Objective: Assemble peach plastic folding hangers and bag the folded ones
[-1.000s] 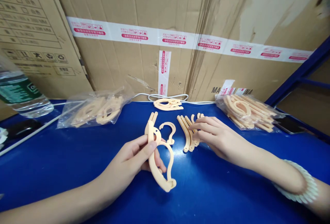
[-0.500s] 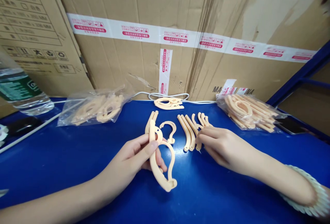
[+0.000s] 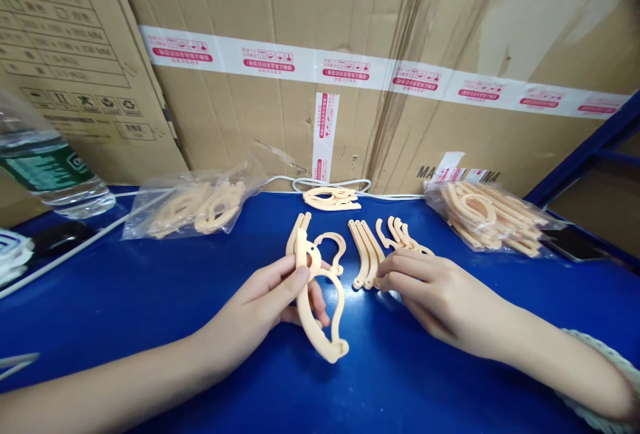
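My left hand (image 3: 280, 294) is closed around a partly assembled cream plastic folding hanger (image 3: 311, 324), thumb on its upper part. A curved arm and a hook-shaped loop meet at its lower tip. Behind it lie a pair of slim hanger arms (image 3: 295, 234) and a loose curved hook (image 3: 339, 247). To the right, several hanger arms (image 3: 361, 254) rest side by side. The fingertips of my right hand (image 3: 425, 287) are curled onto the lower end of the rightmost one; its thumb is hidden. More curved hanger pieces (image 3: 395, 234) sit just behind that hand, which partly covers them.
A folded hanger (image 3: 330, 199) lies at the back by a white cable (image 3: 395, 197). Clear bags of hanger parts stand left (image 3: 195, 207) and right (image 3: 490, 217). A water bottle (image 3: 55, 174) is far left, a phone (image 3: 575, 245) far right. Cardboard boxes (image 3: 280, 127) wall off the blue table's back.
The view has shifted slightly, so most things appear a little farther right. My left hand keeps its hold on the hanger. My right fingertips stay at the rightmost arm's lower end.
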Demonstrator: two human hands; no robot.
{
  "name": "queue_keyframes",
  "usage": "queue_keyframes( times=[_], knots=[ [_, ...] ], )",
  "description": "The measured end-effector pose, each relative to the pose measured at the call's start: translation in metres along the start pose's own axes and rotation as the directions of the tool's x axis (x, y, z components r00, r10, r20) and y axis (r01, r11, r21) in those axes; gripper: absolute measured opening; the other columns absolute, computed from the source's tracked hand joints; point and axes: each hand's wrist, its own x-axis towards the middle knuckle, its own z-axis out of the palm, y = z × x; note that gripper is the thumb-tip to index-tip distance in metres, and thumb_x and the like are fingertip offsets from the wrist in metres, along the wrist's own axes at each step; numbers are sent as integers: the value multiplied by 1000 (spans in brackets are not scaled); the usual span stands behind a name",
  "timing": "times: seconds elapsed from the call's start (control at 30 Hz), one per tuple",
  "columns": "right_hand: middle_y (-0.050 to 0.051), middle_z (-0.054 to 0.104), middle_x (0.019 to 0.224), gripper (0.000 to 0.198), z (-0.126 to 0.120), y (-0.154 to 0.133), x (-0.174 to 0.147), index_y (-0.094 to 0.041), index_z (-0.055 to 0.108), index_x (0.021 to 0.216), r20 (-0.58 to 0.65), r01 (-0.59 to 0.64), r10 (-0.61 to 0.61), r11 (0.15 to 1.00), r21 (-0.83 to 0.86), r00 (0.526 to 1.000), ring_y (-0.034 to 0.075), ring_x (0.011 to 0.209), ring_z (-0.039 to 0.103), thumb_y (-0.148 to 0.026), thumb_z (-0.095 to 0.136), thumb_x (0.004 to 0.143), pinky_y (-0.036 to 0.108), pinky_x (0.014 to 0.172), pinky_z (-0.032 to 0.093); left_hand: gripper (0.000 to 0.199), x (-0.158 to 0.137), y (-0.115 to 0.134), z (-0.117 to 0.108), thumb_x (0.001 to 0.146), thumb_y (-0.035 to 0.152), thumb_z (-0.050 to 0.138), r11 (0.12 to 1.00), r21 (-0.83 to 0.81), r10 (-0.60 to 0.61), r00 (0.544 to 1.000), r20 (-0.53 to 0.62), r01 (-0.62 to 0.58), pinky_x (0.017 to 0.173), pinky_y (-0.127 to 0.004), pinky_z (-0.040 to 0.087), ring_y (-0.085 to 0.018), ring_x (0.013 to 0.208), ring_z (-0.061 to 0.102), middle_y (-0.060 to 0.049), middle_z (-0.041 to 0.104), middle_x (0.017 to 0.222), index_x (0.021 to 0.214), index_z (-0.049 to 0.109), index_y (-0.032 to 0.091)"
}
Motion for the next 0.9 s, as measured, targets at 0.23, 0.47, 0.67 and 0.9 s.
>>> queue_keyframes(
  times=[0.23,0.47,0.67,0.9],
  knots=[
    [6,57,141,39,3,-26,3,-15,57,134,-21,241,-245,963,-117,969,26,131,47,-13,33,103,41,106,43,28,-2,-1,-2,86,30,71,997,65,41,993,106,-48,83,-29,55,-17,90,66,-1,67,99,111,60,22],
    [9,69,118,31,10,-32,1,-13,67,115,-90,237,-237,971,-12,967,24,116,57,-9,40,100,42,109,40,18,-5,-1,-2,90,30,62,897,385,209,976,68,-219,87,-30,50,-21,103,58,-4,56,105,104,68,21],
    [10,37,154,53,-3,-34,0,-27,48,140,78,-193,182,797,572,980,21,144,32,-5,46,92,39,111,41,36,-9,-1,2,89,34,64,875,460,174,985,-10,-150,67,-25,51,-19,88,60,-4,62,102,123,64,24],
    [7,59,136,36,6,-26,-1,-31,58,132,209,-321,403,234,918,891,24,126,55,-28,59,96,43,108,44,34,-12,2,8,88,30,64,874,450,240,968,-73,-182,60,-21,52,-15,74,60,0,59,87,122,60,25]
  ],
)
